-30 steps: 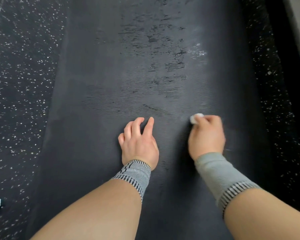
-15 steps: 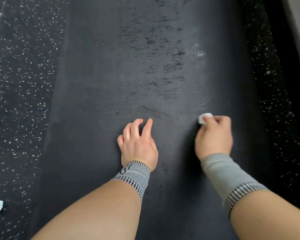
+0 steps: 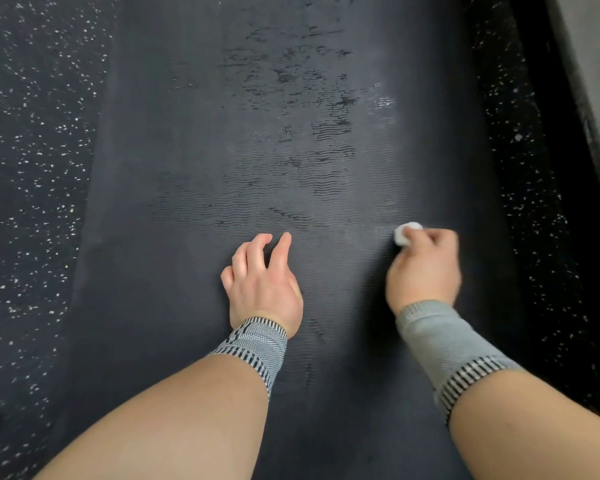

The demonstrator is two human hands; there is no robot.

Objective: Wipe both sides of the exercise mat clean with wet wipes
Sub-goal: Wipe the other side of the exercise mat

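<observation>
Rightward along the ribbed dark exercise mat (image 3: 194, 140) slides the balled white wet wipe (image 3: 405, 233), pinched by the right hand (image 3: 424, 268). Wavy damp streaks mark the mat, flat on speckled rubber floor (image 3: 32, 150). Left hand (image 3: 264, 282) rests fingertips down, fingers loosely spread, holding nothing.

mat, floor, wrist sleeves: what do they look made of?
Mat: looks like dark foam or rubber, matte, with fine wavy ribbing; wet patches shine.
Floor: probably black rubber flooring, going by the pale flecks.
Wrist sleeves: grey stretch knit with striped cuffs.
Wipe in the right hand: white and balled up; fibre can't be told.
</observation>
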